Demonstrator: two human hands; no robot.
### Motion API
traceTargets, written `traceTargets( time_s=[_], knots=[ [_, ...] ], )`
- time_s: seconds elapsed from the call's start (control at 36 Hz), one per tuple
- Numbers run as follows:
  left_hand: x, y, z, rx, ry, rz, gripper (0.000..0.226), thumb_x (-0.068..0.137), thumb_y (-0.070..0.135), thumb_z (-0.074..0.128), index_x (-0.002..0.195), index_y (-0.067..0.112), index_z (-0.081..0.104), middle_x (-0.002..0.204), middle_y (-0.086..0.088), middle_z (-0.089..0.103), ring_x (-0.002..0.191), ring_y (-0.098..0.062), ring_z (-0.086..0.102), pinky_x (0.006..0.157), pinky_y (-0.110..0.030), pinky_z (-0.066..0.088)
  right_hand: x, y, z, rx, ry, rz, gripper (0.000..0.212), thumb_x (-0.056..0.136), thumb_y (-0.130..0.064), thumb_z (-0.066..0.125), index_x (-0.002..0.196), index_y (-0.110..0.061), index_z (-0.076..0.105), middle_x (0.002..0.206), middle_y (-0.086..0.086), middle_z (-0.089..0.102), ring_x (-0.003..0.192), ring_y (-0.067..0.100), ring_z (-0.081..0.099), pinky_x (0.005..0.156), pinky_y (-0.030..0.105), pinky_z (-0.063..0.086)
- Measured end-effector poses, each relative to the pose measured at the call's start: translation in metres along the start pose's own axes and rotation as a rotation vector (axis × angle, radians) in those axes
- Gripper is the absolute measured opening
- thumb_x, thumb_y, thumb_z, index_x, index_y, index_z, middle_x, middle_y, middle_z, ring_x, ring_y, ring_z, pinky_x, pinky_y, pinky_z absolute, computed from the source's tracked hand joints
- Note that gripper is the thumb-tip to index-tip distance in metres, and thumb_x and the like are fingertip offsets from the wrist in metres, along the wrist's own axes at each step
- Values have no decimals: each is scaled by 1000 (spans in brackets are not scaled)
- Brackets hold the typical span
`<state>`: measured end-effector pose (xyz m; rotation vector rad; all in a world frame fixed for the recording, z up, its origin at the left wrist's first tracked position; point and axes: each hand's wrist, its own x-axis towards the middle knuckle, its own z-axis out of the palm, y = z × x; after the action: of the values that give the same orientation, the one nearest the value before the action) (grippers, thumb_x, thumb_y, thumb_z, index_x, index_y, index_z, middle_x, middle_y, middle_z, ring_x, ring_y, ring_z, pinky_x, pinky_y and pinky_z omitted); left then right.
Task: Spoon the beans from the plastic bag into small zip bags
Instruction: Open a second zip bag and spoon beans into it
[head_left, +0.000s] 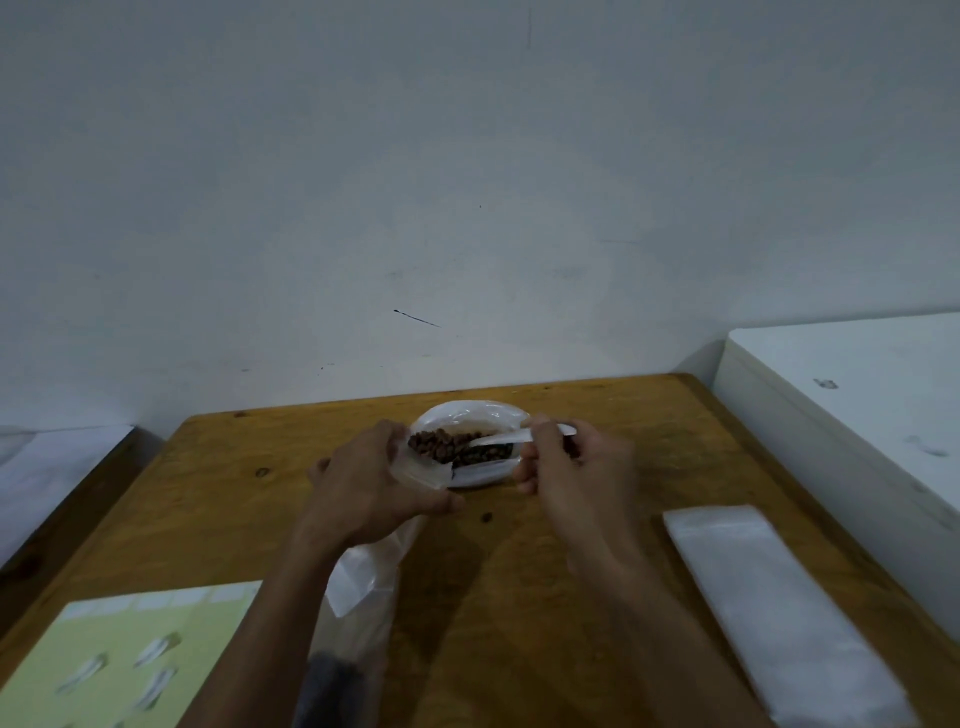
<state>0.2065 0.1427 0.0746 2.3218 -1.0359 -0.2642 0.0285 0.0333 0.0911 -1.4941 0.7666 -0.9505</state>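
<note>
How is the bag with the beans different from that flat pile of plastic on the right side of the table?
The bean bag lies open at the far side of the table, its mouth spread and brown beans showing; the flat pile lies closed, with nothing visible inside. The left hand grips the bean bag's edge, while nothing touches the pile. The bag looks rounded, the pile long and rectangular. Both are pale, see-through plastic.

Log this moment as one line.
left hand: holds zip bag | right hand: spoon in beans | stray bean on table
</note>
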Motion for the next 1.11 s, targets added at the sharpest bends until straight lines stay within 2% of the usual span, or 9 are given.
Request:
traceTargets(
  time_s=[0.14, 0.25, 0.33, 0.44, 0.58, 0.75, 0.89, 0.97, 1.11],
  knots=[
    [-4, 4, -3, -35, 33, -3, 94, 52, 72, 82, 128, 31, 47, 115, 14, 55, 110, -17, 56, 102, -52, 44, -11, 2, 9, -344, -85, -445, 20, 101, -29, 53, 106, -21, 70, 81, -10, 66, 71, 1, 63, 58, 9, 47],
    [-5, 0, -8, -84, 67, -12, 85, 44, 74, 82, 110, 41, 40, 96, 25, 49, 103, -16, 56, 99, -53, 45, -11, 2, 4, -279, 59, -555, 19, 99, -27, 52, 103, -18, 68, 79, -6, 65, 69, 2, 62, 59, 8, 47],
    [-4, -5, -12, -85, 71, -16, 89, 38, 79, 77, 110, 42, 40, 100, 19, 51, 102, -16, 56, 99, -53, 45, -4, 11, -2, -393, 166, -633, 13, 98, -12, 58, 102, -10, 70, 80, -5, 63, 69, -8, 53, 61, 1, 42],
    [2, -11, -12, -29, 9, -12, 99, 34, 83, 74, 118, 38, 46, 111, 13, 58, 103, -16, 57, 98, -53, 46, 5, 37, -2, -632, 68, -624, 15, 100, -16, 55, 104, -12, 69, 84, -7, 58, 66, -4, 46, 58, 4, 38],
    [9, -9, -7, 33, -97, -45, 119, 31, 86, 71, 134, 32, 48, 124, 7, 60, 112, -21, 55, 100, -53, 45, 7, 60, 7, -730, -43, -579, 23, 102, -21, 49, 112, -14, 68, 89, -8, 53, 68, -4, 45, 56, 7, 34],
    [14, -8, -2, 12, -167, -36, 99, 50, 69, 85, 132, 26, 51, 118, 4, 58, 103, -16, 55, 92, -43, 52, 10, 64, 13, -532, 41, -480, 19, 102, -21, 50, 106, -18, 68, 80, -7, 56, 68, 1, 52, 57, 16, 44],
    [19, -14, -1, 5, -162, -48, 105, 33, 83, 77, 123, 30, 57, 111, 7, 62, 101, -17, 58, 92, -49, 52, 2, 55, 13, -380, 70, -458, 16, 101, -29, 48, 100, -28, 64, 73, -4, 63, 65, 7, 60, 55, 24, 50],
    [22, -18, 0, -18, -161, -44, 106, 30, 84, 77, 121, 32, 58, 109, 8, 63, 100, -16, 59, 91, -48, 53, -2, 57, 12, -381, 30, -446, 12, 101, -28, 50, 98, -32, 61, 72, -8, 62, 65, 7, 61, 53, 17, 49],
    [22, -17, 1, -14, -157, -56, 107, 30, 83, 77, 121, 31, 57, 111, 8, 62, 102, -18, 58, 95, -50, 50, 2, 64, 11, -447, 19, -502, 17, 100, -23, 53, 103, -19, 69, 79, -10, 61, 69, 1, 58, 62, 11, 47]
  ],
)
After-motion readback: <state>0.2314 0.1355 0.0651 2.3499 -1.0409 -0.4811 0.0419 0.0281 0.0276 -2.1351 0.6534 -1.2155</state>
